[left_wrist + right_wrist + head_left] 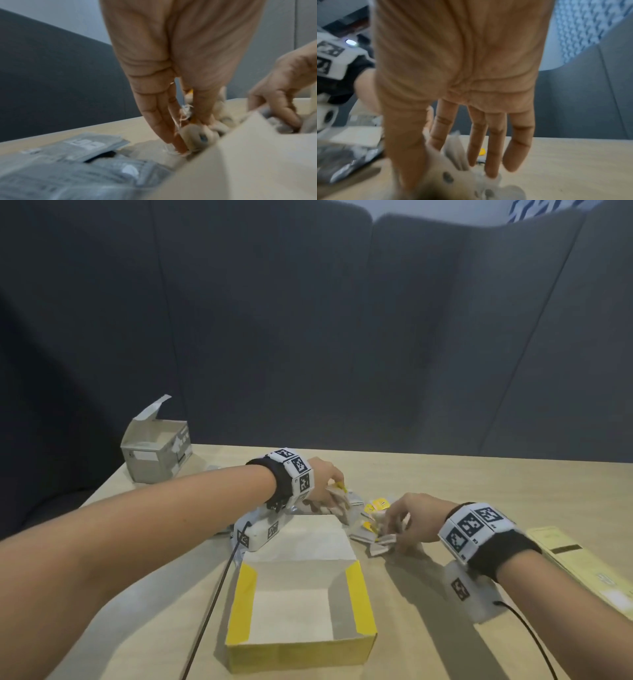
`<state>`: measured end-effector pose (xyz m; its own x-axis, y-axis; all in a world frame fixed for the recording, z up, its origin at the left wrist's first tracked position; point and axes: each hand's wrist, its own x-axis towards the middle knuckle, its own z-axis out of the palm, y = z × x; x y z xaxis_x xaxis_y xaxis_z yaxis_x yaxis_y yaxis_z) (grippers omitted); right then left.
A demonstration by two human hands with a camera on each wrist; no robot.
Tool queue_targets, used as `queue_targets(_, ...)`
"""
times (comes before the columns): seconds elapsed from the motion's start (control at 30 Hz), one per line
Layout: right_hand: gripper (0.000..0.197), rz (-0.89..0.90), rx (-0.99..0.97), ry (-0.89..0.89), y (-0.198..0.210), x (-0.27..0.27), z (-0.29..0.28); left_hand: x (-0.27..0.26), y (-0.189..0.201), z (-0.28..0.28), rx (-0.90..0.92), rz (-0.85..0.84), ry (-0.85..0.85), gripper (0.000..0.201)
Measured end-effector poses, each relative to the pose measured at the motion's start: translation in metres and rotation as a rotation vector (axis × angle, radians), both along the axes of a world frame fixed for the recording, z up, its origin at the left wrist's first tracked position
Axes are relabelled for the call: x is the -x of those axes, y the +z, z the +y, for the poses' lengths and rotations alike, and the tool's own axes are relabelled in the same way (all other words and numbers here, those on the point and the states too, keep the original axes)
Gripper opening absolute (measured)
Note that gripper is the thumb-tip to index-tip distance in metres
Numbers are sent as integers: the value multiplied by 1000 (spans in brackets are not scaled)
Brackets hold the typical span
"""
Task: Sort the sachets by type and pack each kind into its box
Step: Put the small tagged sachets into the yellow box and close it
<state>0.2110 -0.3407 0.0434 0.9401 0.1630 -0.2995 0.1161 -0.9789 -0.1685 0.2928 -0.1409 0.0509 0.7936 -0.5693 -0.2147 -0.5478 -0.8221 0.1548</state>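
A loose pile of beige tea-bag sachets (371, 523) with yellow tags lies just beyond the open yellow box (298, 642), whose lid flap leans back toward the pile. My left hand (330, 498) reaches over the flap and pinches a few sachets (195, 134) with their strings between thumb and fingers. At the pile's right side my right hand (397, 530) gathers several sachets (453, 180) under its thumb and fingers. The yellow box is bare inside. Grey foil sachets (72, 170) lie on the table under my left wrist.
An open grey carton (156, 453) stands at the table's back left corner. A flat pale-yellow box (582, 563) lies at the right edge. Cables run from both wrist cameras toward the front. Dark padded panels (308, 337) rise behind the table.
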Motion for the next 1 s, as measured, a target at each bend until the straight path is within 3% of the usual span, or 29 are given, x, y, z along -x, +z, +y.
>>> queue_targets(0.07,25,-27,-124,-85,7,-5,-3,1,3,-3,92,115,-22,44)
queue_targets(0.17,63,-100,-246,-194,6,-18,5,-5,18,2,223,226,26,65)
queue_targets(0.3,87,-46,-55,-43,-20,-26,34,-11,25,25,169,72,153,49)
queue_targets(0.47,79,-18,136,77,-44,-41,52,5,16,56,-4,73,134,25)
queue_targets(0.53,80,24,190,98,-46,-45,56,11,16,59,11,43,132,25)
queue_targets(0.67,78,63,98,21,-32,-39,44,25,16,61,59,37,118,29)
queue_targets(0.83,66,31,153,8,-17,12,16,59,19,57,120,36,54,31)
queue_targets(1.0,56,-31,150,-39,-22,85,20,104,20,42,117,-99,-51,35)
